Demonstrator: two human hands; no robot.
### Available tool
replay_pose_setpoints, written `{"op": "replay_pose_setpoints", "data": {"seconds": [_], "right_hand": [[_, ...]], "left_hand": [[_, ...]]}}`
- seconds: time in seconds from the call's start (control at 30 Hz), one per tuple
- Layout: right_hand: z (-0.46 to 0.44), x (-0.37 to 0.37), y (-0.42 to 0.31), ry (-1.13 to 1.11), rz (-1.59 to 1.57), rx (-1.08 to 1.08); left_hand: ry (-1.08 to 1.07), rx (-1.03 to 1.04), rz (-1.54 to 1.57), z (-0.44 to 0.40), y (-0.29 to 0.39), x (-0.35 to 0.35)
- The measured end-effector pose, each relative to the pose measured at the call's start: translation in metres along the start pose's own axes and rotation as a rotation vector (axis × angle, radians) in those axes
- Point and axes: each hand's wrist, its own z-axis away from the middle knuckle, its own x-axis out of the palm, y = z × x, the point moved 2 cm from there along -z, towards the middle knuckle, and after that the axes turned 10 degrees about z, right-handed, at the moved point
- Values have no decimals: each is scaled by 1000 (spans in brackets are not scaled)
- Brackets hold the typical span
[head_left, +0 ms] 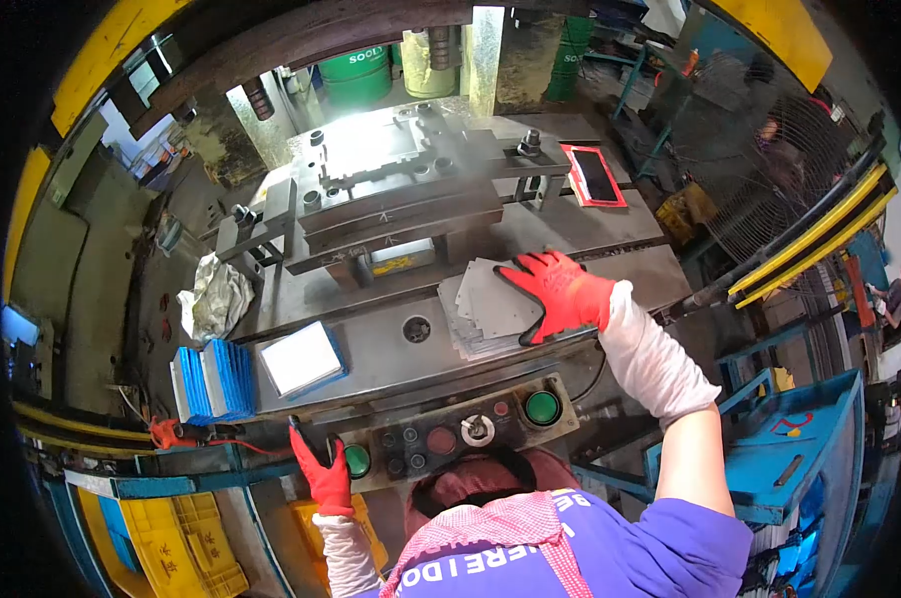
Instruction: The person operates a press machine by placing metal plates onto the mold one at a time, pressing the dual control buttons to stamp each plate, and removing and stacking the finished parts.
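My right hand (pixel 570 295), in a red glove with dark fingertips, rests on a stack of thin grey metal plates (pixel 480 309) on the press table, its fingers spread over the right part of the stack. My left hand (pixel 323 468), also red-gloved, is near the left green button (pixel 357 459) of the control panel, thumb and fingers apart, holding nothing. A white-topped stack with blue edges (pixel 303 359) lies left of the plates. Beside it, blue-edged pieces (pixel 213 381) stand on edge. The metal die (pixel 390 189) sits behind, under bright light.
A phone (pixel 596 176) lies on a red-edged sheet at the back right. A crumpled cloth (pixel 214 299) is at the left. Yellow crates (pixel 186 548) sit below left, a blue cart (pixel 789 444) at the right. Behind a large fan (pixel 789 169) a person is partly visible.
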Motion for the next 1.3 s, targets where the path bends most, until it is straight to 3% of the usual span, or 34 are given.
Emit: {"op": "replay_pose_setpoints", "data": {"seconds": [0.2,0.3,0.4,0.53,0.57,0.73,0.87,1.0,1.1,1.2,1.3], "right_hand": [[6,26,13,33,-191,18],[14,17,12,-62,-214,28],[24,12,-4,-7,45,-13],[39,-19,-19,316,386,6],[42,-30,-21,577,344,-49],[10,-110,-44,867,351,-4],[-83,-140,-38,993,469,-28],[-191,-125,-12,911,757,110],[-211,-130,-13,833,748,79],[-212,-136,-20,708,714,92],[-204,-158,-30,355,402,86]], "left_hand": [[-92,16,-148,-8,24,13],[-84,-35,-167,-7,19,13],[-85,-14,-139,-5,17,9],[-55,-50,-144,4,11,0],[-47,-57,-192,7,2,-4],[-23,-89,-217,9,8,-13],[-23,-130,-222,13,12,-18],[1,-148,-246,23,7,-31],[6,-261,-219,35,13,-47],[49,-384,-251,49,0,-56],[66,-357,-237,52,-12,-57]]}}
